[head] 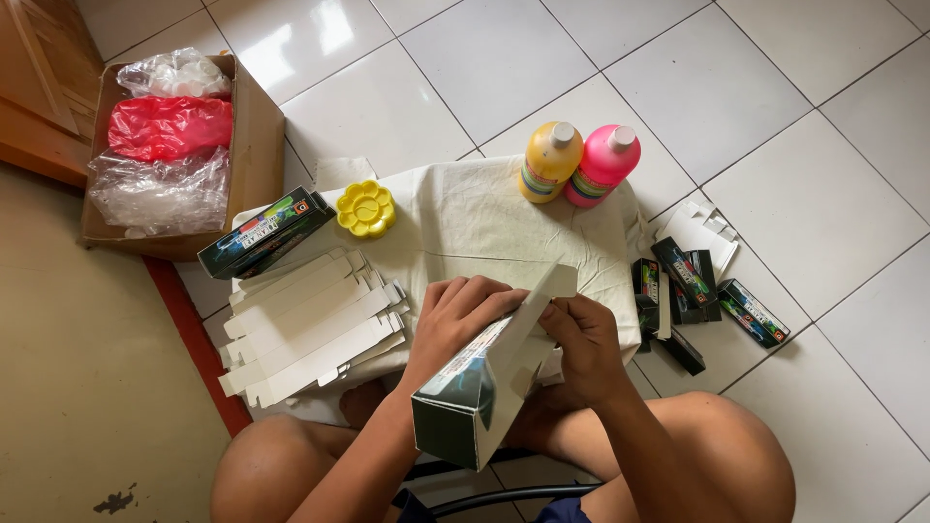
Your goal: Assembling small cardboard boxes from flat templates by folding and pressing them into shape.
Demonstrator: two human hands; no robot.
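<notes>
Head view: left hand (pixel 455 315) and right hand (pixel 581 339) both grip the open carton (pixel 480 387) above the cloth's (pixel 465 218) near edge; best crease flaps squarely.

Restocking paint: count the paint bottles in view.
2. The yellow bottle and the pink bottle stand touching at the cloth's far edge. More may be hidden in the cardboard box.

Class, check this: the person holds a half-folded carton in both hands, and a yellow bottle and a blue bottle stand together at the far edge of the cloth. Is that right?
Not quite. In the head view the bottle beside the yellow bottle is pink, not blue. The rest holds: the left hand and right hand hold the half-folded carton, and the bottles stand at the cloth's far edge.
</notes>
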